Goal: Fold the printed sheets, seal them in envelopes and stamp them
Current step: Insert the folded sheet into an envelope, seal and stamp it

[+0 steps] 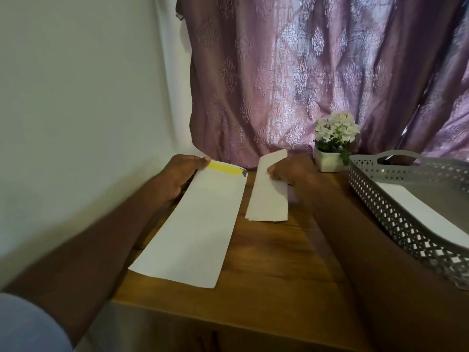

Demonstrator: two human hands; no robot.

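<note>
A long white envelope [195, 224] with a yellow strip at its far end is held above the wooden table [274, 275]. My left hand [181, 175] grips the envelope's far left edge, thumb on top near the yellow strip. To its right a folded white sheet [267, 199] stands lifted off the table. My right hand [291, 170] pinches that sheet at its right edge, about halfway along. The envelope and the folded sheet lie side by side with a narrow gap between them.
A grey perforated tray [396, 214] with white paper [426, 212] in it sits at the right. A small white pot of white flowers [332, 146] stands at the back. A purple curtain hangs behind, a white wall to the left.
</note>
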